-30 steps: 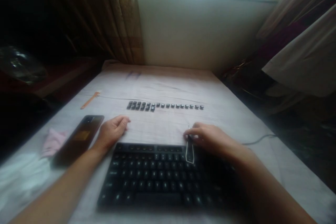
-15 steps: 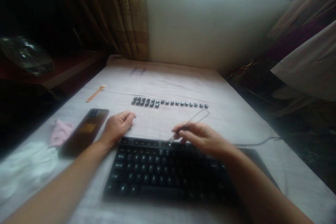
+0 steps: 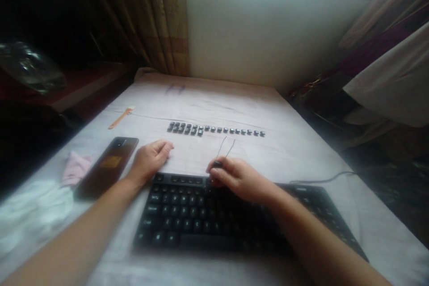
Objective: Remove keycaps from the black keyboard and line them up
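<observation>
My right hand (image 3: 239, 178) pinches a wire keycap puller (image 3: 217, 164) by its dark handle, over the upper row of a black keyboard (image 3: 201, 243). One wire loop points up and away; the lower end, at the keys, is mostly hidden by my fingers. My left hand (image 3: 150, 156) rests on the sheet by the keyboard's upper left corner, its fingers curled, with nothing visible in them. Beyond both hands lie several loose black keycaps (image 3: 219, 130), a long row with a shorter second row at its left end.
Left of my left hand lies a phone (image 3: 112, 161), back up, beside a pink cloth (image 3: 76, 167) and a whitish cloth (image 3: 33, 214). An orange strip (image 3: 119, 119) lies farther back. The keyboard's cable (image 3: 330, 180) trails right. A curtain (image 3: 170, 22) hangs behind.
My right hand has moved left along the keyboard's top rows, and the puller has turned more upright. My left hand keeps its place by the corner.
</observation>
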Demonstrator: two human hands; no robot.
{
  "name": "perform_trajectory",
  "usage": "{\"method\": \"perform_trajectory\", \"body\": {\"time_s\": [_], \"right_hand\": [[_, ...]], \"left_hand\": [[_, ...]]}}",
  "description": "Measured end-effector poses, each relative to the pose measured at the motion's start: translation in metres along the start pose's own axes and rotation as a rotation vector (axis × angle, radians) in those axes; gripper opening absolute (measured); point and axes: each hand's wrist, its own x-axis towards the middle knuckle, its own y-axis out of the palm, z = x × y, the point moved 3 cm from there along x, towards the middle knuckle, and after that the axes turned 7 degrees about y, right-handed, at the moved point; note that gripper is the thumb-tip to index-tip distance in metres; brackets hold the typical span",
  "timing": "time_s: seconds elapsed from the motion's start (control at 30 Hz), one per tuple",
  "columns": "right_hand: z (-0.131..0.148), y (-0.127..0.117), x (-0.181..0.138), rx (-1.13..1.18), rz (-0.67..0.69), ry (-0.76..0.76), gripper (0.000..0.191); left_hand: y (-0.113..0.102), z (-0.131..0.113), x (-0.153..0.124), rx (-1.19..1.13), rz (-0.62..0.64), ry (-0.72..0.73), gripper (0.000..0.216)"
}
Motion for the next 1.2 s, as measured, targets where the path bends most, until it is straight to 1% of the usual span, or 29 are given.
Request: {"method": "perform_trajectory", "body": {"time_s": [0.1, 0.2, 0.3, 0.53, 0.77, 0.87, 1.03, 1.13, 1.2], "right_hand": [[0.004, 0.001, 0.0, -0.155, -0.005, -0.065, 0.014], [0.007, 0.002, 0.0, -0.262, -0.022, -0.096, 0.014], [0.01, 0.004, -0.002, -0.323, -0.045, -0.125, 0.013], [0.02, 0.013, -0.009, -0.42, -0.061, -0.287, 0.013], [0.028, 0.018, -0.003, -0.557, -0.014, -0.279, 0.017], [0.025, 0.018, -0.002, -0.552, -0.023, -0.268, 0.018], [0.012, 0.015, -0.005, -0.431, -0.079, -0.247, 0.005], [0.007, 0.017, -0.007, -0.424, -0.096, -0.217, 0.007], [0.005, 0.019, -0.007, -0.413, -0.135, -0.228, 0.008]], "left_hand": [[0.0, 0.001, 0.0, 0.0, 0.004, -0.004, 0.04], [0.0, 0.0, 0.0, 0.005, 0.004, -0.009, 0.039], [-0.001, -0.002, 0.0, 0.013, 0.002, -0.014, 0.039], [0.0, -0.002, 0.0, 0.022, -0.003, -0.009, 0.038], [0.0, -0.003, -0.001, 0.03, -0.013, -0.001, 0.037], [0.0, -0.003, -0.001, 0.029, -0.01, 0.003, 0.037], [0.001, -0.002, -0.001, 0.021, -0.006, 0.001, 0.038], [0.0, -0.002, -0.001, 0.007, -0.001, -0.008, 0.037], [-0.001, -0.004, -0.002, -0.011, 0.013, -0.007, 0.037]]}}
